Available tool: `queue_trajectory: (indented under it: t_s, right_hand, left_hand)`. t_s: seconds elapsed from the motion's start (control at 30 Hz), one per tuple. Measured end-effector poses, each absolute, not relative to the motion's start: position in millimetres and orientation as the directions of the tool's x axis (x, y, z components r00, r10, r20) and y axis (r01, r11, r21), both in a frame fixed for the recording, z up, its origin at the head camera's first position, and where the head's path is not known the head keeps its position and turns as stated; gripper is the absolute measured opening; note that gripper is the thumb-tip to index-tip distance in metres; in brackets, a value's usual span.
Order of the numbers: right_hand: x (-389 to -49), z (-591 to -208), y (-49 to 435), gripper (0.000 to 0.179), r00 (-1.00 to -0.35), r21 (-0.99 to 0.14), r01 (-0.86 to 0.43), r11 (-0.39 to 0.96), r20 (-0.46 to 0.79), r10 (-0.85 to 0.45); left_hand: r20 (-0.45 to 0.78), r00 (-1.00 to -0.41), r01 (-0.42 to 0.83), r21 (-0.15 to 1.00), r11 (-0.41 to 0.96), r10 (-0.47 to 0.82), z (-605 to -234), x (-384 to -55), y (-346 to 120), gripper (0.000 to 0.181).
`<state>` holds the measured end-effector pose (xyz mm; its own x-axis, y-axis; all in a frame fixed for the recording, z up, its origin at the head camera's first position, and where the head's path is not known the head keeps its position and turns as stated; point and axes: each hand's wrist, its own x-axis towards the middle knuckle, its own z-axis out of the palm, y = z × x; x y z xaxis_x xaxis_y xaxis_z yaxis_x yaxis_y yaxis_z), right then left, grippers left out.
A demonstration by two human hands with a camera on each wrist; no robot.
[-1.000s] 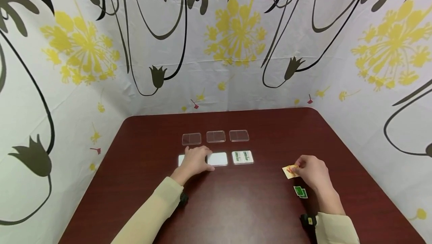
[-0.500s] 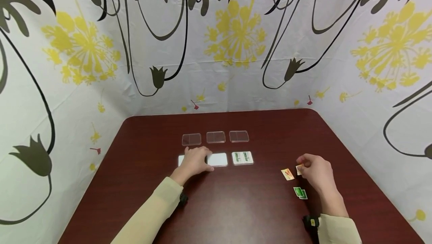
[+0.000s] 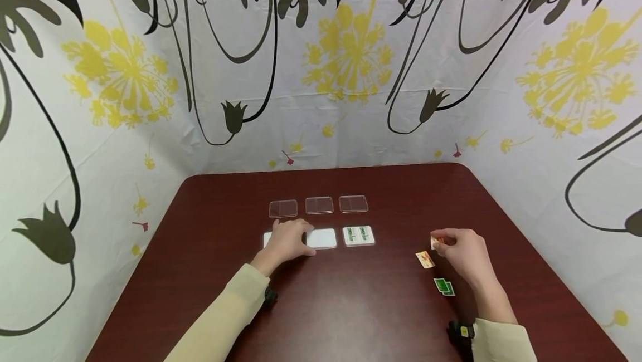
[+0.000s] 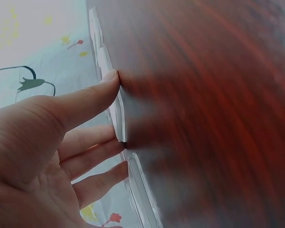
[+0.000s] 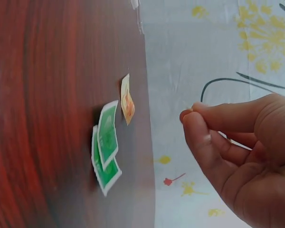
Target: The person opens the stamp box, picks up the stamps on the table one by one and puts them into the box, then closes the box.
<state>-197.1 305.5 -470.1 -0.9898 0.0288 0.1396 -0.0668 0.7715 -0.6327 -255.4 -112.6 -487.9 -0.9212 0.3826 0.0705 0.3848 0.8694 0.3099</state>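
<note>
The right hand (image 3: 463, 252), nearer, is pinching one orange card (image 3: 434, 244) in its fingers; a second orange card (image 3: 425, 259) is lying on the worktop (image 3: 351, 301) toward seven-thirty, its long axis running eleven-to-five. The left hand (image 3: 286, 240) is resting, fingers apart, at white cases (image 3: 322, 238).

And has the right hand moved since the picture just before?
Yes: in the head view, the right hand has shifted slightly left, judged against the overlapping green cards.
</note>
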Motion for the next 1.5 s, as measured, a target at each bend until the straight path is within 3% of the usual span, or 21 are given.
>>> queue_trajectory:
  t_s: [0.5, 1.5]
  right_hand:
    - [-203.1, -467.3, 275.2, 0.028, -0.965, -0.639, -0.187, 0.746, 0.261, -0.018]
    - [-223.4, -462.2, 207.6, 0.028, -0.942, -0.633, -0.296, 0.715, 0.32, -0.106]
  left_hand:
    - [0.076, -0.923, 0.382, 0.311, 0.87, 0.377, -492.4, -262.6, -117.3, 0.059]
    - [-0.013, -0.9, 0.415, 0.288, 0.863, 0.436, -490.5, -257.1, -116.8, 0.06]
